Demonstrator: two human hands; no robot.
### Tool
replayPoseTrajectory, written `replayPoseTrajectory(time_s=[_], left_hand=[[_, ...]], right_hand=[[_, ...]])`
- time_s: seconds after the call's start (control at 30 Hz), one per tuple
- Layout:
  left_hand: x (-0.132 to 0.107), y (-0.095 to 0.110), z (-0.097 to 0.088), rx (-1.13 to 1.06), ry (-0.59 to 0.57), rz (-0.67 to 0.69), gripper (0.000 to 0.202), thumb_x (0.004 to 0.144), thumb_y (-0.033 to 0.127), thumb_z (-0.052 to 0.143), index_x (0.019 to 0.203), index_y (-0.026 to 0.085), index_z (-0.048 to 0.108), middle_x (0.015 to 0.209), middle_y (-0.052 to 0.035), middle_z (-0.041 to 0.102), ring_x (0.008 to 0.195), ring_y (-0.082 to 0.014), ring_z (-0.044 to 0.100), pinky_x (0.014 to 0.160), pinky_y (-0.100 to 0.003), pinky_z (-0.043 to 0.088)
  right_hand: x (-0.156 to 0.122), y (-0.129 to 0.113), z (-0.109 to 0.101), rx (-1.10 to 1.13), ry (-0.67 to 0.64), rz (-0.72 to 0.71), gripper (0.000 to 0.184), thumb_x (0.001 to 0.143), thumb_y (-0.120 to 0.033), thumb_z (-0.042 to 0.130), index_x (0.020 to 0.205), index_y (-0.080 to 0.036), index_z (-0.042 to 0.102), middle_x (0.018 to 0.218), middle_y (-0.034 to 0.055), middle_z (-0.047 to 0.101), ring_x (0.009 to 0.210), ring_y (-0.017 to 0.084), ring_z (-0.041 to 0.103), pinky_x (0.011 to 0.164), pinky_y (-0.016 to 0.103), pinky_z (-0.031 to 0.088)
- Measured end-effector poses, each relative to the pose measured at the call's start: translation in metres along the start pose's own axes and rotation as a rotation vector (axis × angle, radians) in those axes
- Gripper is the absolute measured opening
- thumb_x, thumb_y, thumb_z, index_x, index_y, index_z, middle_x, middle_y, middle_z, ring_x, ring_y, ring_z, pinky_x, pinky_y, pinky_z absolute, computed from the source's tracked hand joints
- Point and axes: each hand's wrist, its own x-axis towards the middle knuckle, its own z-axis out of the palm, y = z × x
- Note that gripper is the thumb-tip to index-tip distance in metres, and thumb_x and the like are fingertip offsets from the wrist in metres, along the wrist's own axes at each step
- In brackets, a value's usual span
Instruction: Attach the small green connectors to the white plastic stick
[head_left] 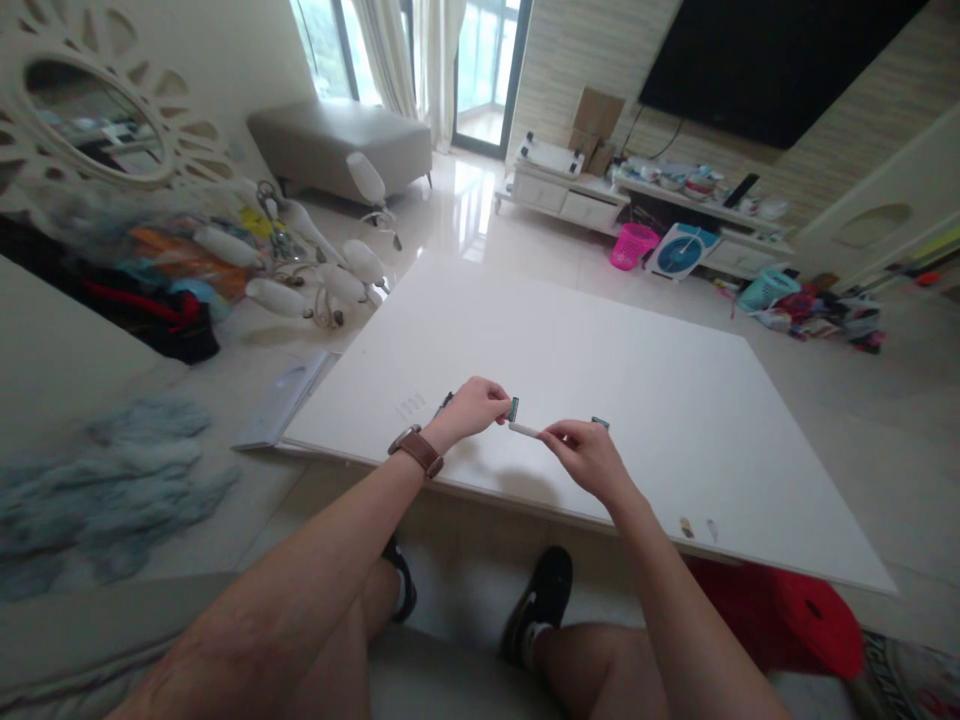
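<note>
Above the near part of the white table, my left hand [480, 402] pinches a small green-and-black razor head [514, 409] at its fingertips. My right hand [589, 452] is closed on a slim white handle [524, 430], whose tip points left and lies just below the razor head. Whether the two pieces touch I cannot tell. Just beyond my right hand, another green-and-black piece [600, 423] is partly hidden. A dark narrow object [444, 404] lies behind my left wrist, beside several small clear pieces [411, 404].
The white table [570, 340] spans the middle. Two small items [686, 527] lie near its front right edge. A red stool [810, 620] stands below that edge. Lamp-like white fittings [322, 270] and bagged goods are on the left floor; a pink basket [634, 245] stands beyond.
</note>
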Motion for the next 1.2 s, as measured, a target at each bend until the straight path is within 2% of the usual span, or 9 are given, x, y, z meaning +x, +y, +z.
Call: replayPoseTrajectory(time_s=[0.13,0.3,0.43,0.57,0.7,0.83,0.9,1.03,1.2], left_hand=[[-0.001,0.001,0.0,-0.008,-0.002,0.014,0.02,0.073,0.025,0.055,0.068,0.014,0.071,0.061,-0.0034,0.067,0.057,-0.0124,0.056,0.055,-0.023,0.039],[-0.002,0.002,0.001,0.018,0.014,0.014,0.019,0.071,0.023,0.055,0.066,0.015,0.071,0.06,-0.003,0.067,0.057,-0.0124,0.056,0.053,-0.022,0.038],[-0.001,0.001,0.002,-0.013,-0.008,0.006,0.02,0.073,0.024,0.055,0.068,0.014,0.072,0.061,-0.0035,0.068,0.057,-0.0122,0.057,0.054,-0.022,0.04],[-0.001,0.0,0.003,0.004,0.009,0.022,0.018,0.071,0.022,0.055,0.068,0.014,0.071,0.06,-0.0029,0.067,0.057,-0.0122,0.058,0.054,-0.022,0.039],[0.002,-0.005,0.003,-0.022,-0.007,0.047,0.02,0.074,0.025,0.055,0.069,0.015,0.071,0.062,-0.0032,0.068,0.057,-0.0121,0.058,0.054,-0.022,0.04],[0.004,-0.01,0.003,-0.039,0.008,0.034,0.018,0.073,0.023,0.056,0.07,0.014,0.071,0.062,-0.0032,0.068,0.058,-0.0125,0.06,0.056,-0.022,0.043],[0.005,-0.011,0.003,-0.056,0.02,0.033,0.016,0.073,0.02,0.055,0.07,0.014,0.07,0.061,-0.0027,0.068,0.059,-0.0125,0.061,0.057,-0.022,0.044],[0.006,-0.009,0.005,-0.198,0.03,0.019,0.011,0.075,0.015,0.054,0.071,0.014,0.064,0.06,-0.0011,0.064,0.058,-0.0122,0.064,0.057,-0.021,0.046],[0.005,-0.003,0.01,-0.476,-0.014,-0.056,0.006,0.084,0.014,0.053,0.079,0.015,0.055,0.072,-0.0043,0.069,0.063,-0.014,0.07,0.062,-0.024,0.052]], right_hand=[[0.001,-0.002,-0.002,0.002,0.109,0.016,0.029,0.094,-0.04,0.056,0.082,-0.019,0.072,0.073,0.0028,0.069,0.06,0.014,0.055,0.061,0.026,0.038],[0.001,-0.003,-0.003,0.022,-0.06,-0.047,0.032,0.094,-0.043,0.056,0.081,-0.02,0.073,0.071,0.0024,0.068,0.058,0.014,0.054,0.061,0.026,0.039],[-0.001,-0.004,-0.004,0.019,0.06,0.01,0.031,0.094,-0.042,0.055,0.083,-0.019,0.073,0.072,0.0036,0.068,0.061,0.014,0.056,0.062,0.026,0.039],[-0.001,-0.004,-0.003,0.054,-0.116,-0.051,0.025,0.093,-0.038,0.058,0.081,-0.021,0.074,0.073,0.0018,0.069,0.061,0.013,0.056,0.061,0.025,0.038],[0.0,-0.002,-0.003,0.039,0.059,0.026,0.029,0.094,-0.04,0.057,0.082,-0.019,0.073,0.071,0.0022,0.068,0.059,0.013,0.055,0.061,0.025,0.038],[-0.001,0.001,0.0,0.026,-0.151,-0.015,0.024,0.092,-0.037,0.06,0.082,-0.02,0.074,0.074,0.0018,0.07,0.062,0.013,0.056,0.063,0.025,0.039],[-0.001,0.005,0.006,0.039,-0.227,-0.029,0.022,0.093,-0.033,0.059,0.086,-0.021,0.076,0.08,0.0028,0.072,0.068,0.014,0.059,0.066,0.025,0.041],[0.002,0.022,0.029,-0.037,-0.23,0.052,0.017,0.09,-0.023,0.06,0.092,-0.021,0.077,0.089,0.0054,0.073,0.078,0.017,0.063,0.072,0.027,0.044],[0.007,0.036,0.066,-0.141,-0.202,0.16,0.012,0.085,-0.017,0.065,0.09,-0.019,0.076,0.088,0.0061,0.07,0.079,0.017,0.062,0.074,0.027,0.044]])
